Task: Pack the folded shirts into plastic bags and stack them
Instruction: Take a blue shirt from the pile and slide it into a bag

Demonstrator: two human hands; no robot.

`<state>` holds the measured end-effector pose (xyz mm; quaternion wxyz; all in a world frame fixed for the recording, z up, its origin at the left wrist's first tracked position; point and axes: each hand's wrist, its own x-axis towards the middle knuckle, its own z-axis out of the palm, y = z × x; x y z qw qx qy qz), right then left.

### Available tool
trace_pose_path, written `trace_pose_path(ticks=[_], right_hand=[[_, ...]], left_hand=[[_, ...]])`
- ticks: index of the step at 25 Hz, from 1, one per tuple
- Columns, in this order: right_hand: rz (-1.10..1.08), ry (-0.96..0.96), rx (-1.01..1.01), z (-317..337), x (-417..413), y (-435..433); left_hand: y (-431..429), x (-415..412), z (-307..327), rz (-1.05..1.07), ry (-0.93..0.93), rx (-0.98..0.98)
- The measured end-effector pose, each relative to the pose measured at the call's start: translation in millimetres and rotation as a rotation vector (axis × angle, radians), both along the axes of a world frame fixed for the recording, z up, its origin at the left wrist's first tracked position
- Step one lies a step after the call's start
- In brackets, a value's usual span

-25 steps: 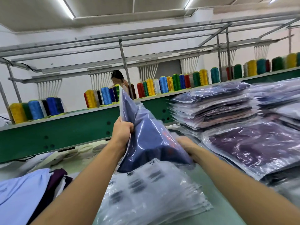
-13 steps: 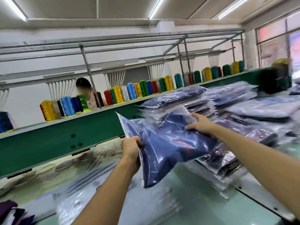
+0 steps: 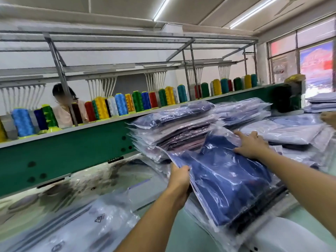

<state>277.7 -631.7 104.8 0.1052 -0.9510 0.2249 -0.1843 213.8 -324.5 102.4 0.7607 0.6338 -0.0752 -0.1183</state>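
Note:
A dark blue folded shirt in a clear plastic bag (image 3: pixel 229 180) lies tilted on top of a low stack of bagged shirts (image 3: pixel 258 215) at the table's right. My left hand (image 3: pixel 179 180) grips the bag's near left edge, thumb on top. My right hand (image 3: pixel 250 144) presses flat on the bag's far upper part, fingers spread. Behind it stands a taller stack of bagged shirts (image 3: pixel 174 128), purple and dark. Empty plastic bags (image 3: pixel 87 226) lie at the lower left.
A green machine beam (image 3: pixel 63 153) with a row of coloured thread cones (image 3: pixel 118 104) runs across the back. A person (image 3: pixel 63 108) sits behind it. More bagged light blue shirts (image 3: pixel 283 130) lie at the right, with another hand at the right edge (image 3: pixel 329 118).
Both hands carried the bagged blue shirt from upright in front of me over to the right and laid it onto the low stack. My right hand now lies flat on it.

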Motion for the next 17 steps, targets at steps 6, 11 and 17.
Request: trace_pose_path(ticks=[6, 11, 17], right_hand=[[-0.14, 0.11, -0.098, -27, 23, -40], [0.213, 0.014, -0.309, -23, 45, -12], [0.368, 0.233, 0.046, -44, 59, -13]], left_hand=[[9, 48, -21, 0.336, -0.372, 0.764], [-28, 67, -17, 0.209, -0.963, 1.381], [-64, 88, -37, -0.173, -0.499, 1.36]])
